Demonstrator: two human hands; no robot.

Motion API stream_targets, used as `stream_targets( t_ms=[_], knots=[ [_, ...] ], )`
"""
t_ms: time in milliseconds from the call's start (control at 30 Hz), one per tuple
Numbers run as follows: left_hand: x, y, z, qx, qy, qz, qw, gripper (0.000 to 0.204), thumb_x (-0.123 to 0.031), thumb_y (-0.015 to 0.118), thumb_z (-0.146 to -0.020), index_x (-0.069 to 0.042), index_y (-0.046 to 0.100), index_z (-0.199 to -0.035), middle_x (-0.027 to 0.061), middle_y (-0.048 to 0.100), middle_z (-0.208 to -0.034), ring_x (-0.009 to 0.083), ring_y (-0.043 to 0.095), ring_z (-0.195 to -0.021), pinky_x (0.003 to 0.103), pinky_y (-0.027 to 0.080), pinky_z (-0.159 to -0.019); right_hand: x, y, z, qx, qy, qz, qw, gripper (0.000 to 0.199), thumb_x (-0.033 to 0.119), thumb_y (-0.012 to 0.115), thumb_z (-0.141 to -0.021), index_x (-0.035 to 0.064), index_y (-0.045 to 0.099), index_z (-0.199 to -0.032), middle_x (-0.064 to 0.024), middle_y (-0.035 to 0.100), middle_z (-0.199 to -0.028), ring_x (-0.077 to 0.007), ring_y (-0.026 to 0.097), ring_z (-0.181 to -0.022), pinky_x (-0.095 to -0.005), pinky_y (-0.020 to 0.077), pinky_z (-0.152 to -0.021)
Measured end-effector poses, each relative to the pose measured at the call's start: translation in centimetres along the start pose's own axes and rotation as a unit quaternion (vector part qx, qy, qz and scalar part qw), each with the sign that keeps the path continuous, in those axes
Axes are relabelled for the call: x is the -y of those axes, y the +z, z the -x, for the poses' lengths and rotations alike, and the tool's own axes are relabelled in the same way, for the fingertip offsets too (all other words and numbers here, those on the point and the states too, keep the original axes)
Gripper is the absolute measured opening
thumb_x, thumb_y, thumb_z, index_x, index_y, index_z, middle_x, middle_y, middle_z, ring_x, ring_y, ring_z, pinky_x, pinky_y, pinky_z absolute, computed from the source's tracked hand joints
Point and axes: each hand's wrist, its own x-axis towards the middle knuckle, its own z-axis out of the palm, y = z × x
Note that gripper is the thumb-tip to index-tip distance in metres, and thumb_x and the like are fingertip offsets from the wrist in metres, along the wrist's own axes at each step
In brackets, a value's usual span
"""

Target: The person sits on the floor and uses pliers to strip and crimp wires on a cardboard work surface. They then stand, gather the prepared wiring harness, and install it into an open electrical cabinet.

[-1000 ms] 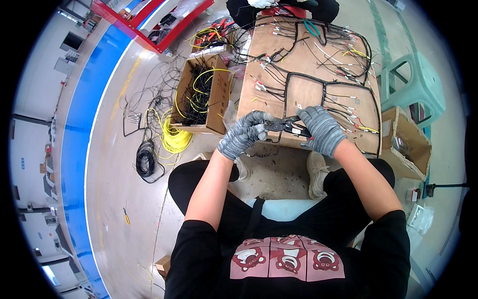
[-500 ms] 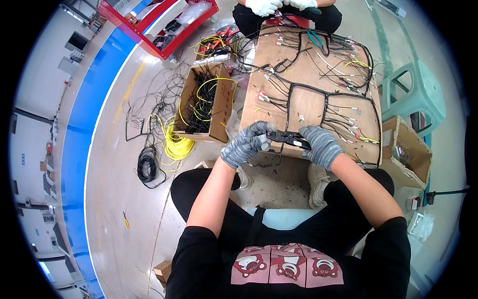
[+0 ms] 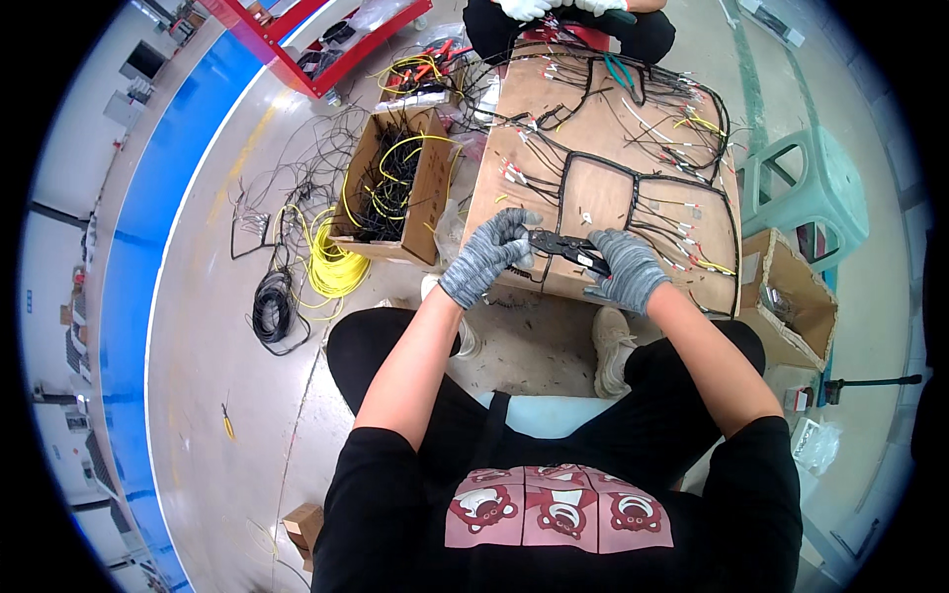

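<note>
Black-handled crimping pliers (image 3: 568,247) lie across the space between my hands, above the near edge of a wooden board (image 3: 601,198). My right hand (image 3: 633,272), in a grey knitted glove, is wrapped loosely round the handle end. At the jaw end, my gloved left hand (image 3: 482,265) is closed with its fingertips together; what they pinch is hidden. A black wire hangs close below those fingers. On the board lies a black taped wire harness (image 3: 603,164), its branches ending in thin wires with red and white tips.
Left of the board stand a cardboard box (image 3: 423,212) of black wires and a yellow cable coil (image 3: 334,262). A green stool (image 3: 835,188) and another carton (image 3: 796,331) are at the right. Across the board sits a person in white gloves (image 3: 524,8). Green-handled pliers (image 3: 620,71) lie there.
My right hand's fingers have loosened round the pliers, and the handles look further apart. My left hand stays at the jaws. The whole view has shifted slightly.
</note>
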Motion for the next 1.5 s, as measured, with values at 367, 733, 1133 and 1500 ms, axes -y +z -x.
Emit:
stream_targets(
  t_ms=[367,733,1133,1500],
  knots=[
    [1.2,-7.0,1.8,-0.323,0.022,-0.126,0.938,0.016,-0.005,0.058,-0.087,0.000,0.058,-0.102,0.0038,0.062,-0.087,0.0123,0.058,-0.074,0.026,0.050,-0.068,-1.2,1.6,0.6,0.051,0.052,-0.010,0.997,0.049,0.012,0.066,-0.066,0.0021,0.049,-0.111,-0.0217,0.060,-0.091,-0.0381,0.060,-0.085,-0.0419,0.0485,-0.075],
    [6.7,-5.1,2.0,-0.258,-0.013,0.136,0.957,0.032,-0.004,0.066,-0.081,-0.002,0.055,-0.111,0.0066,0.064,-0.090,0.0141,0.062,-0.075,0.023,0.053,-0.066,-1.3,1.9,1.3,0.040,-0.025,-0.023,0.999,0.055,0.021,0.070,-0.067,0.0016,0.051,-0.114,-0.0220,0.057,-0.105,-0.0367,0.054,-0.101,-0.0419,0.0424,-0.090],
    [3.7,-1.7,-0.2,-0.229,-0.038,-0.040,0.972,0.010,-0.004,0.058,-0.088,-0.005,0.058,-0.097,0.0023,0.062,-0.085,0.0089,0.058,-0.071,0.022,0.049,-0.064,-5.2,-3.5,-0.6,0.037,0.163,0.170,0.971,0.051,0.022,0.062,-0.068,0.0085,0.052,-0.116,-0.0161,0.055,-0.109,-0.0314,0.051,-0.105,-0.0409,0.0361,-0.095],
    [3.3,0.7,-1.1,-0.183,-0.048,-0.059,0.980,0.011,-0.006,0.058,-0.088,-0.005,0.053,-0.099,0.0035,0.062,-0.083,0.0089,0.059,-0.071,0.021,0.048,-0.062,-8.1,3.1,-6.0,-0.043,0.107,0.126,0.985,0.038,0.024,0.065,-0.074,0.0085,0.058,-0.107,-0.0158,0.056,-0.108,-0.0332,0.053,-0.100,-0.0410,0.0414,-0.091]
  ],
)
